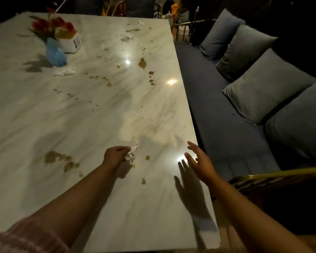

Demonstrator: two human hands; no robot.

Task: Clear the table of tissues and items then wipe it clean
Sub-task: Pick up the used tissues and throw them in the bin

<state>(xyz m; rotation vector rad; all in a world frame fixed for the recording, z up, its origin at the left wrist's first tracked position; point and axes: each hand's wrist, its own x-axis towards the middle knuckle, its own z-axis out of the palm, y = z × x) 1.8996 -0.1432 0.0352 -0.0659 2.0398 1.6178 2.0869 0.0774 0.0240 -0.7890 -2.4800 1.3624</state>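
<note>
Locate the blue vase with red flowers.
Head view, far left of the white marble table: the blue vase with red flowers stands beside a white rectangular box, a crumpled white tissue just nearer.

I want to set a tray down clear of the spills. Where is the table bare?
Bare: the near edge of the table between the forearms, and the left stretch between the vase and the brown puddle. Crowded: drips and tissue scraps far right; vase, white box, crumpled tissue far left.

No text, label or number can be read
</note>
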